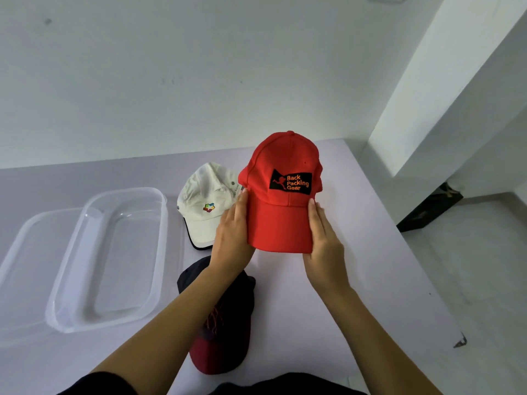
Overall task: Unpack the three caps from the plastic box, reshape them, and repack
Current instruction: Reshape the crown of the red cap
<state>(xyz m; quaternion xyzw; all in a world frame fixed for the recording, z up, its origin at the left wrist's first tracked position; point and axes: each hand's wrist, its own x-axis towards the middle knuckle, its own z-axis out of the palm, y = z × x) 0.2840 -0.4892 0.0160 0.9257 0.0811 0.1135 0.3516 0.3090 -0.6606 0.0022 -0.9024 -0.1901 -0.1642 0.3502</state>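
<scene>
Red cap (281, 195) is clasped at both brim edges by left hand (232, 238) and right hand (323, 243), each grip closed on it.

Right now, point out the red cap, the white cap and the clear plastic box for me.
red cap (281, 223): head view, on its brim, between the two hands.
white cap (206, 192): head view, on the crown above the coloured logo.
clear plastic box (163, 223): head view, on its right rim.

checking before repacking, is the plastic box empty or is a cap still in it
Empty. The clear plastic box shows only its bare bottom; the white cap, dark cap and red cap are all outside it.
</scene>
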